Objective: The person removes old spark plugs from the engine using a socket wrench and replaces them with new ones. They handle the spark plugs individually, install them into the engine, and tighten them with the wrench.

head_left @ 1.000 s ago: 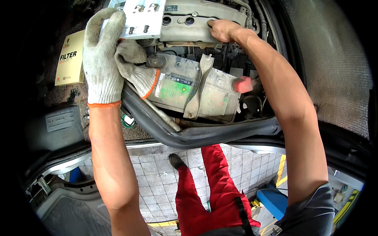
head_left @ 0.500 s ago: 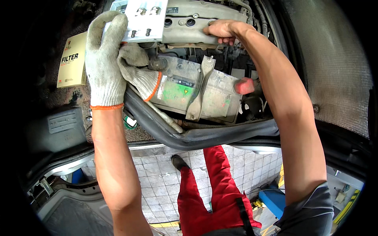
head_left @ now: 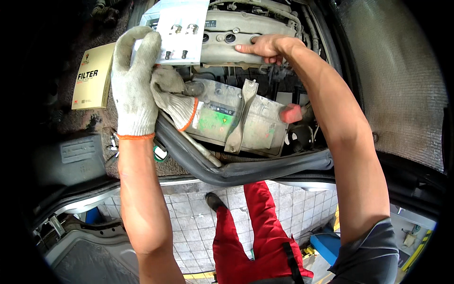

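My left hand (head_left: 137, 80), in a grey knitted glove with an orange cuff, grips a flat white box (head_left: 182, 45) showing small metal and black parts on its face. A second, limp glove (head_left: 177, 97) hangs below the box, next to the battery; whether my fingers also hold it I cannot tell. On the grey engine cover (head_left: 236, 26) rests my bare right hand (head_left: 265, 48). Its thumb lies stretched out on the cover, the forefinger is at a round hole, and the other fingers curl below the cover's near edge. I see nothing in that hand. A dark round hole (head_left: 230, 38) lies just left of it.
Nearer to me is a dusty battery (head_left: 213, 128) with a metal strap (head_left: 242, 116) and a red terminal cap (head_left: 291, 113). A yellow filter box (head_left: 93, 78) lies at the left. A black rubber seal (head_left: 227, 173) rims the opening above a tiled floor (head_left: 189, 213).
My right thumb has stretched out to the left over the engine cover, and the forefinger shows apart from it. The whole view has shifted slightly. The left hand keeps hold of the box.
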Demonstrator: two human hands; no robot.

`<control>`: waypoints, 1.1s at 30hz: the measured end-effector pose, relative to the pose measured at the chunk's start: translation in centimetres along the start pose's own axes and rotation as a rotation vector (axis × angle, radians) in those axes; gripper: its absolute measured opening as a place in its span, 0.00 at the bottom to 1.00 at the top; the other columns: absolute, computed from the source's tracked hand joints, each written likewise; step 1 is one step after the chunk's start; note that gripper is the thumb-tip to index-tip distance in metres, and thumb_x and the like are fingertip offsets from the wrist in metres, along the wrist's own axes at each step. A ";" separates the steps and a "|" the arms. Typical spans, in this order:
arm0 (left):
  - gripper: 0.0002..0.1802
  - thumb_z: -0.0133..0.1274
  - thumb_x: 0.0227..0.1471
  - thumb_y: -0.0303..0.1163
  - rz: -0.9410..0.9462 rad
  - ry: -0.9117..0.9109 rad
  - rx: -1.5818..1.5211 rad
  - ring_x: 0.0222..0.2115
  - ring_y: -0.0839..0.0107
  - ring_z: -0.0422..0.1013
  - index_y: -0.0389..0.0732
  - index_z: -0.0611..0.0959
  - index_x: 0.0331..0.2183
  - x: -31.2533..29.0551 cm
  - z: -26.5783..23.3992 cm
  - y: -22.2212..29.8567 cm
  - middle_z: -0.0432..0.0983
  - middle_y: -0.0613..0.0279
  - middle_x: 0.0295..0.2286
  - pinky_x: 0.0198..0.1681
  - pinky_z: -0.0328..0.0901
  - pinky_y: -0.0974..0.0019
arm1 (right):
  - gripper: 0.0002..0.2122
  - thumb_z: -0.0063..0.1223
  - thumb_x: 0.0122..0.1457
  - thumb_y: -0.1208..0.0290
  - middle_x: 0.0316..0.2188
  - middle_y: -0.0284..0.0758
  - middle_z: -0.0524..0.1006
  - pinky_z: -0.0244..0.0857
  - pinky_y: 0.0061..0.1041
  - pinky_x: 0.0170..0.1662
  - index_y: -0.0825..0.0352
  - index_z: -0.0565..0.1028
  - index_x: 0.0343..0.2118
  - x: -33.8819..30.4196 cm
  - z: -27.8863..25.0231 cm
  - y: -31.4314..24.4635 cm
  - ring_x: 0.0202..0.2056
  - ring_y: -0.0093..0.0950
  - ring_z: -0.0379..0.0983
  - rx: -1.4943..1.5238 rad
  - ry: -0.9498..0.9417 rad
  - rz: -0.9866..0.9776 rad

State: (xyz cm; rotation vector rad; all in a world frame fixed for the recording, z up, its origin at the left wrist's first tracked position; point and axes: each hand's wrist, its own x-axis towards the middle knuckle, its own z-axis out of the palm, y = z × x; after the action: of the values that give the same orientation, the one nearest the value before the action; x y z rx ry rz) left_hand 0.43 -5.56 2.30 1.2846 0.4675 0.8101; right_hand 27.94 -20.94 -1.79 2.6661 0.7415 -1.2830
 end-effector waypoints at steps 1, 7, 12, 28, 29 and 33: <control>0.14 0.62 0.55 0.35 0.039 -0.003 0.030 0.38 0.80 0.69 0.41 0.82 0.41 0.0 0.0 -0.2 0.75 0.68 0.37 0.43 0.64 0.73 | 0.44 0.39 0.53 0.22 0.20 0.31 0.66 0.62 0.28 0.20 0.65 0.71 0.51 0.1 0.3 0.0 0.18 0.23 0.63 -0.032 0.014 0.006; 0.14 0.62 0.55 0.34 0.011 0.002 -0.017 0.37 0.79 0.69 0.41 0.81 0.42 0.2 -0.3 -0.2 0.76 0.67 0.38 0.42 0.65 0.73 | 0.44 0.33 0.55 0.22 0.21 0.33 0.68 0.68 0.32 0.24 0.67 0.69 0.50 0.2 -0.4 -0.9 0.22 0.28 0.68 -0.123 -0.010 0.067; 0.15 0.63 0.55 0.34 -0.002 -0.023 -0.021 0.38 0.78 0.70 0.41 0.81 0.44 -0.3 0.5 0.4 0.76 0.65 0.38 0.43 0.66 0.72 | 0.34 0.43 0.61 0.34 0.22 0.34 0.72 0.69 0.32 0.25 0.69 0.73 0.45 -2.6 0.3 -1.2 0.21 0.26 0.70 -0.098 0.096 0.022; 0.19 0.61 0.55 0.32 -0.014 0.010 0.152 0.17 0.76 0.70 0.40 0.75 0.48 -0.9 0.7 0.6 0.75 0.59 0.31 0.19 0.66 0.69 | 0.15 0.55 0.58 0.61 0.25 0.50 0.79 0.72 0.40 0.41 0.71 0.82 0.28 -15.4 3.5 -12.1 0.32 0.49 0.78 0.335 0.939 -0.622; 0.18 0.62 0.55 0.32 0.138 0.004 0.375 0.19 0.78 0.68 0.41 0.77 0.46 -1.3 1.2 1.5 0.75 0.63 0.31 0.21 0.66 0.69 | 0.15 0.56 0.58 0.61 0.24 0.49 0.79 0.72 0.40 0.39 0.70 0.83 0.28 -15.5 3.8 -12.2 0.32 0.47 0.79 0.381 0.894 -0.561; 0.18 0.59 0.57 0.35 -0.104 -0.084 0.296 0.32 0.72 0.75 0.40 0.78 0.47 -3.1 2.5 3.6 0.78 0.62 0.38 0.35 0.70 0.67 | 0.15 0.64 0.54 0.60 0.26 0.47 0.81 0.72 0.38 0.38 0.70 0.81 0.30 -17.1 3.6 -12.7 0.32 0.42 0.81 0.474 0.847 -0.305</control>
State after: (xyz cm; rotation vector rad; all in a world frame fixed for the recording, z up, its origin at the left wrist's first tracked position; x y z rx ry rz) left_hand -0.78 -9.26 6.01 1.5477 0.5982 0.6121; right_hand 10.46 -17.38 10.38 3.6280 1.0506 -0.2984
